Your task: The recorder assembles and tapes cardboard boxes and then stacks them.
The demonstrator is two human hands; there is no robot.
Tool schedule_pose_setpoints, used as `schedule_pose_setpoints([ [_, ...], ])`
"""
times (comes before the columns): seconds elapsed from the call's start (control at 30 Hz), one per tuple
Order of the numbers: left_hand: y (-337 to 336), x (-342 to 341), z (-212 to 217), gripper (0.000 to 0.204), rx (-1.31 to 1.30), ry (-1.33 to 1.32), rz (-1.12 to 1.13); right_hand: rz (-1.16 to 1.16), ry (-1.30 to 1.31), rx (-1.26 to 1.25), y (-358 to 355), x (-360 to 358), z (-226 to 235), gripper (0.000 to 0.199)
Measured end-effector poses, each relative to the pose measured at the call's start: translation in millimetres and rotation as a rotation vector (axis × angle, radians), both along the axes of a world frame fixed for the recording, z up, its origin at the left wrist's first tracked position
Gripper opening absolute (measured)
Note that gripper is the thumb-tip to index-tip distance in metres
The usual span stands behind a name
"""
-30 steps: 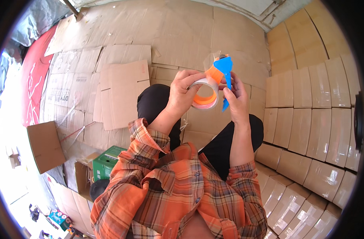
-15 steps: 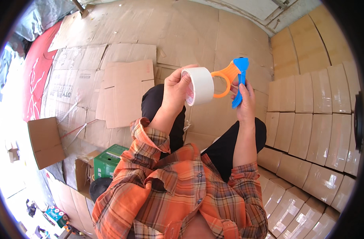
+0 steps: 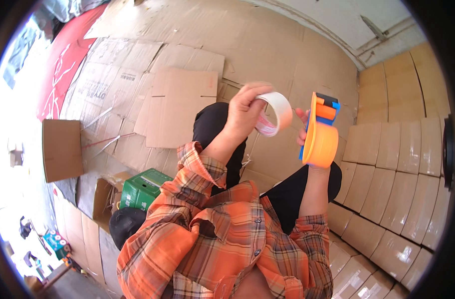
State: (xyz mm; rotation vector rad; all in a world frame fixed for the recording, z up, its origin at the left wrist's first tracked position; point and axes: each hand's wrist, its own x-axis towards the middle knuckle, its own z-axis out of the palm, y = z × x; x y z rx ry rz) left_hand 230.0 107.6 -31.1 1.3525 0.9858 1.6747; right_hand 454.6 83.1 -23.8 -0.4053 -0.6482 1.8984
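My left hand [image 3: 245,110] is closed on the near side of a roll of packing tape [image 3: 283,110], whitish with a pale inner core. The roll is tilted and held up in the air above my knees. Just to its right, my right hand [image 3: 302,128] grips an orange and blue tape dispenser [image 3: 323,144]. The dispenser's round orange hub faces up and toward me, and its blue and black head points away. Most of my right hand is hidden behind the dispenser; only some fingertips show at its left edge. The roll and the dispenser are apart.
Flattened cardboard [image 3: 182,107] covers the floor ahead. Stacked taped cartons [image 3: 387,199] form a wall on the right. At my left are a green box [image 3: 145,189] and an open brown carton [image 3: 63,149]. A red sheet [image 3: 70,55] lies at the far left.
My right hand has turned the dispenser so its orange hub now faces up and sits lower. My left hand has moved right with the tape roll and tilted it.
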Motion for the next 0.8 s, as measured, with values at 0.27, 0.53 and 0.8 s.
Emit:
schedule_pose_setpoints([
  [0.27,-5.8,-2.3,2.0,0.036,0.128,0.296,0.007,0.202,-0.183,-0.111,-13.5,-17.6,7.2,0.072],
  [0.53,-3.6,-2.3,-0.1,0.056,-0.021,0.391,0.054,0.083,-0.192,0.012,-21.7,-4.2,12.6,0.069],
  [0.8,-4.5,6.7,3.5,0.082,-0.182,0.232,0.023,0.018,-0.067,-0.008,-19.5,5.2,14.1,0.061],
])
